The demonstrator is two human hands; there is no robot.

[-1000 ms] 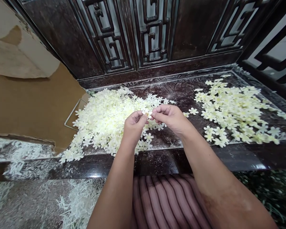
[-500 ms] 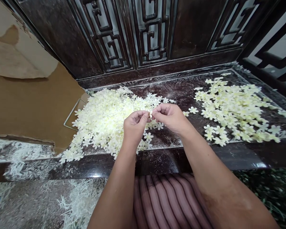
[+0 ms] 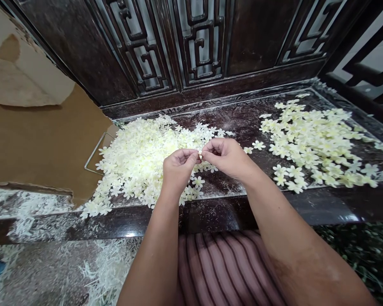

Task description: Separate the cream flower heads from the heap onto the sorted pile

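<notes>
Left hand [image 3: 178, 166]: raised, palm turned inward, fingers curled, thumb and forefinger tips pinched together at its upper right edge. Right hand [image 3: 227, 156]: raised level with it, back uppermost, fingers [image 3: 214, 146] bent, thumb and forefinger closed tip to tip. The two pinches meet fingertip to fingertip. Both forearms: bare, extended forward from the lower edge, converging toward the hands.
</notes>
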